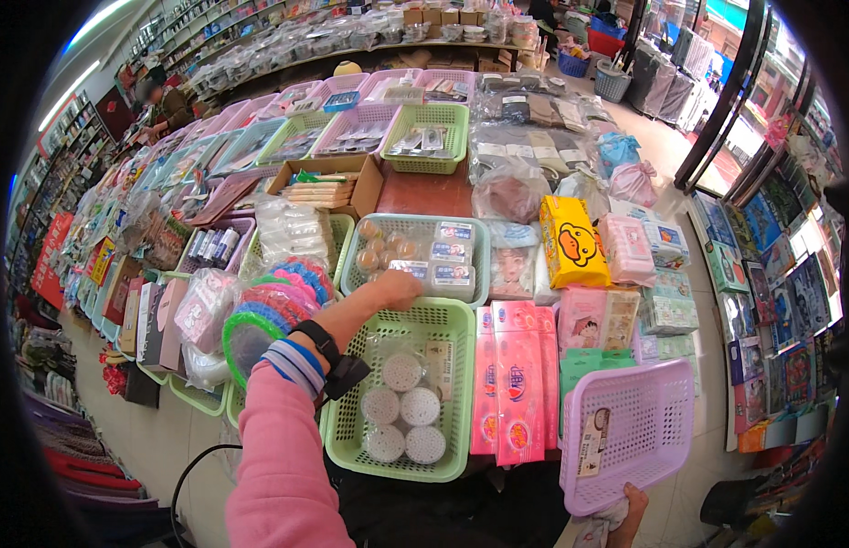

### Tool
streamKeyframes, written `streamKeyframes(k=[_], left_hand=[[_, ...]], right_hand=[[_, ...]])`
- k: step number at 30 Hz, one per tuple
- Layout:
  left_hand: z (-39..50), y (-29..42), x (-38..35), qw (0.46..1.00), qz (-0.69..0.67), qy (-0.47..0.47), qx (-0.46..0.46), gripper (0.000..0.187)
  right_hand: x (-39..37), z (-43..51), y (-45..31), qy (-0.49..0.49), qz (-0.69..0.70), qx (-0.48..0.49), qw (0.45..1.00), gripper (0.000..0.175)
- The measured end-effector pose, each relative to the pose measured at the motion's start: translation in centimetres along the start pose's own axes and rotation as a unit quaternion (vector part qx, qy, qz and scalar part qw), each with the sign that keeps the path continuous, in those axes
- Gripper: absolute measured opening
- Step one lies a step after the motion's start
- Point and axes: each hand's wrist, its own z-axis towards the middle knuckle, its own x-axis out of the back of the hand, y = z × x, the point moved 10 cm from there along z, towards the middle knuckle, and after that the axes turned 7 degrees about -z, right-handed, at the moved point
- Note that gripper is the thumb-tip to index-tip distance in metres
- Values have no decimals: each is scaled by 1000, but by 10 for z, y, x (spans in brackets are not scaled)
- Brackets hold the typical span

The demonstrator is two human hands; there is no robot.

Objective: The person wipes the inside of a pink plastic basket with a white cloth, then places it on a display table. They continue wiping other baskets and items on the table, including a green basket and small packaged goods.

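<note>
My left hand (399,290), its fingers partly hidden, reaches over the front edge of a light blue plastic basket (484,253). Beside its fingers is a clear-lidded box (409,268); whether I grip it cannot be told. Round items with orange-brown tops (380,250) and more boxed packs (453,251) share that basket. Below my wrist, a green basket (469,383) contains several white perforated round items (402,372) in clear wrap. At lower right my right hand (630,514) grips the bottom edge of a tilted lilac basket (630,452), with a pale cloth (604,526) against the palm. A tag (593,442) lies in it.
Pink tissue packs (519,383) stand right of the green basket, with a yellow duck-print pack (573,243) behind. Mesh-covered round items (277,308) are left of my forearm. Baskets of goods stretch back. A person (165,106) is far left. A black cable (181,486) curves at lower left.
</note>
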Motion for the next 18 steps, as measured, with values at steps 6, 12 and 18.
streamKeyframes(k=[6, 12, 18], left_hand=[[-4, -1, -2, 999, -28, 12, 45, 21], [-38, 29, 61, 982, -55, 177, 26, 25], [-111, 150, 107, 876, -372, 283, -118, 46]], right_hand=[[3, -11, -7, 6, 15, 14, 1000, 43], [14, -17, -14, 7, 34, 48, 998, 42], [16, -35, -50, 82, -356, 252, 896, 27]])
